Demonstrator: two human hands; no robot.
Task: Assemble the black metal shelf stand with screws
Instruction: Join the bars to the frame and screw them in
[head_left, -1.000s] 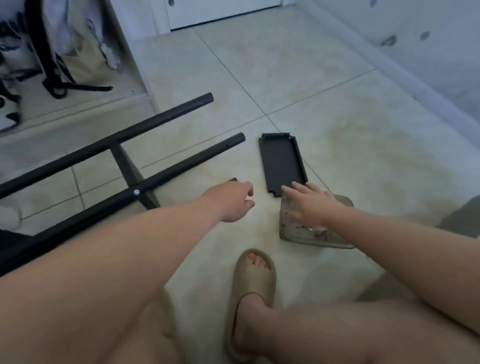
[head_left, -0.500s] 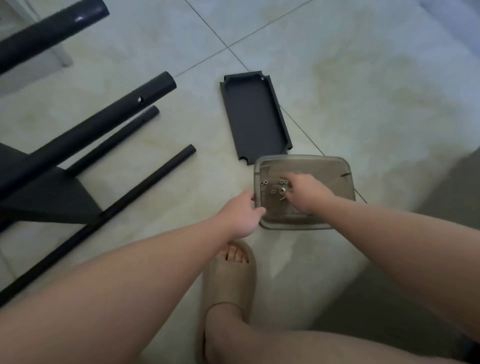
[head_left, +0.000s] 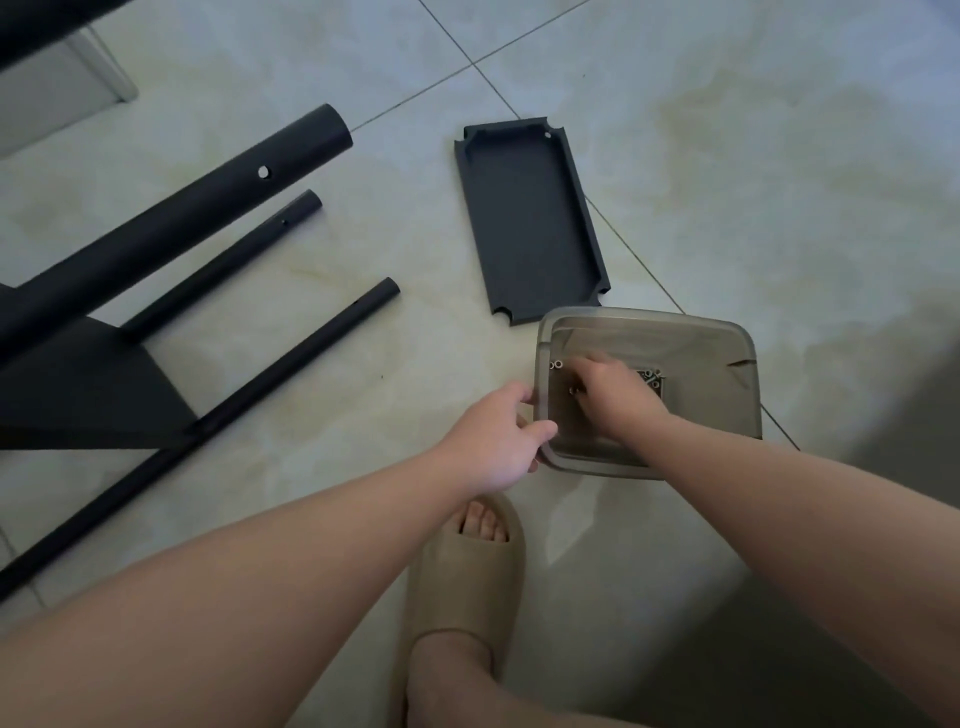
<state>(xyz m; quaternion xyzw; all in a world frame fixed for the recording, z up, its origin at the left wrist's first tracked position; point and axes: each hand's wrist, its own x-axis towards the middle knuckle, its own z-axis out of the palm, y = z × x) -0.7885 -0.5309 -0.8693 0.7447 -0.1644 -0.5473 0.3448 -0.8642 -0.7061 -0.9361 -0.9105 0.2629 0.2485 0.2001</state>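
Observation:
A clear plastic container (head_left: 727, 338) sits on the tiled floor with several small silver screws (head_left: 649, 378) inside. My right hand (head_left: 618, 397) reaches down into it, fingers curled among the screws near its left wall. My left hand (head_left: 498, 441) grips the container's near-left rim, thumb over the edge. Beyond the container lies a black metal shelf tray (head_left: 530, 218), upside down. The partly built black frame (head_left: 171, 228) with thick and thin tubes stretches across the left.
My foot in a beige slide sandal (head_left: 467, 577) stands just behind the container. A thin black tube (head_left: 218, 415) runs diagonally at the left. A light-coloured furniture corner (head_left: 67, 78) sits at the top left. Bare tile lies to the right.
The camera has tilted down and closer. My left hand moved from beside the container to holding its rim. My right hand shifted slightly left among the screws.

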